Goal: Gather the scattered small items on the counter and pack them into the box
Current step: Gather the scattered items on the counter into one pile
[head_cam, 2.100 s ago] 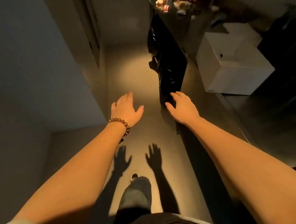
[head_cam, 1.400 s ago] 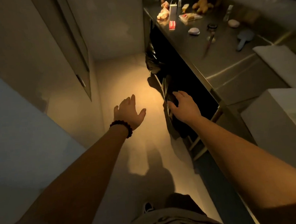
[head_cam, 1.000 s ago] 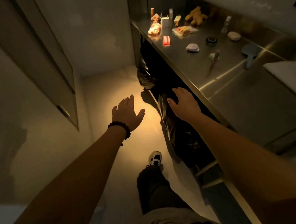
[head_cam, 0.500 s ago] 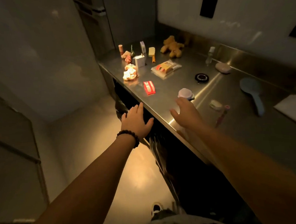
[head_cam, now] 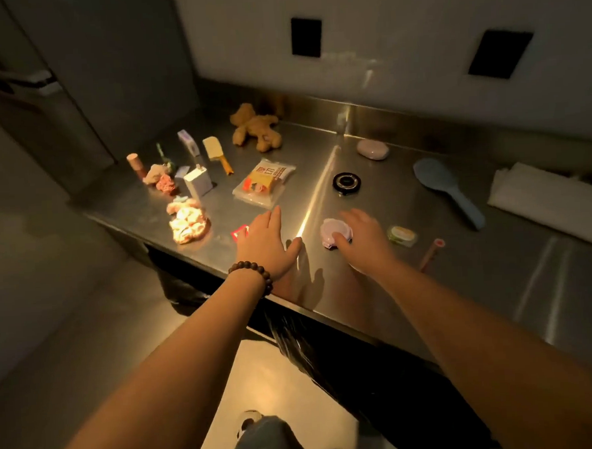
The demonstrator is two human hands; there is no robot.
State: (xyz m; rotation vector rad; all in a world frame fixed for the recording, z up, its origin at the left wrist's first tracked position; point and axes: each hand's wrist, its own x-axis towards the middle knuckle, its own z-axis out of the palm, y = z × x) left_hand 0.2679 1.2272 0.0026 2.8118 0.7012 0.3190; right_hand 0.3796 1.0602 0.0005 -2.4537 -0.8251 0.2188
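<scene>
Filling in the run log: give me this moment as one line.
phase: reaching | right hand: open, thumb on lilac round case | left hand: open, empty, beside red packet | counter: items unpacked

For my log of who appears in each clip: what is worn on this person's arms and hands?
Both forearms are bare, with no sleeves or gloves in view. The left hand has a bracelet of dark round beads at the wrist. The right hand wears nothing; no rings or watch show on either.

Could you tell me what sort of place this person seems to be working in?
Probably a dim commercial kitchen or utility room: a stainless steel counter with a raised backsplash, and black bin bags hanging beneath it.
</scene>
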